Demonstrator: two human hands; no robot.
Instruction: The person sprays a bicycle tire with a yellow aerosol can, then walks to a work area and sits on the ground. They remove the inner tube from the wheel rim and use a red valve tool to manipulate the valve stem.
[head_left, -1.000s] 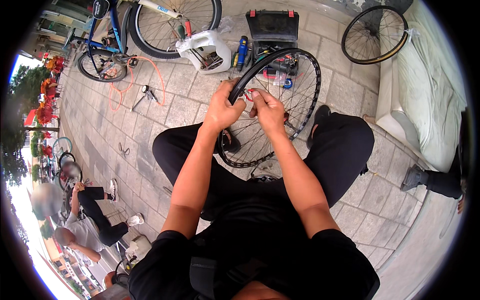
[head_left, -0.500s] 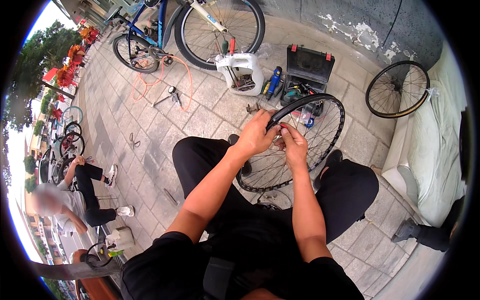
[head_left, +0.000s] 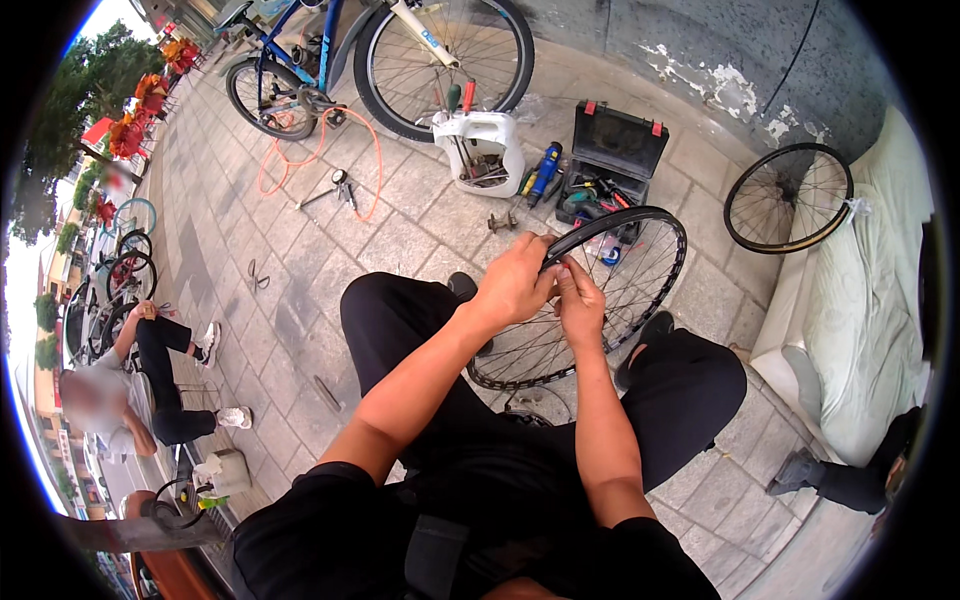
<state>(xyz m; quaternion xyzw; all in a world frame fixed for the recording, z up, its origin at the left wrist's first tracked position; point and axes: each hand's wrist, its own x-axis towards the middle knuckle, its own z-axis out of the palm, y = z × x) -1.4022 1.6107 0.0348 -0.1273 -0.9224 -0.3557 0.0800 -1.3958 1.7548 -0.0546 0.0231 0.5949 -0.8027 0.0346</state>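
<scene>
A spoked bicycle wheel (head_left: pixel 664 294) with a black rim stands tilted between my knees. My left hand (head_left: pixel 515 282) is closed round its far left edge, fingers wrapped over a thicker black band that looks like a tyre (head_left: pixel 600 222). Right beside it, my right hand (head_left: pixel 580 304) pinches at the inner side of the same edge, thumb up and fingers curled. The two hands nearly touch. Whatever lies under the fingertips is hidden.
Beyond the wheel lie an open black toolbox (head_left: pixel 618 140), a blue tool (head_left: pixel 543 172) and a cut white jug of tools (head_left: pixel 479 150). A blue bicycle (head_left: pixel 322 50) stands behind. Another wheel (head_left: pixel 790 198) leans at right. A pressure gauge (head_left: pixel 339 177) and orange hose (head_left: pixel 378 165) lie left; a person (head_left: pixel 165 370) sits there.
A small red piece showing at my right fingertips is no longer visible. My right hand has shifted slightly down and left along with the wheel; the left keeps its hold.
</scene>
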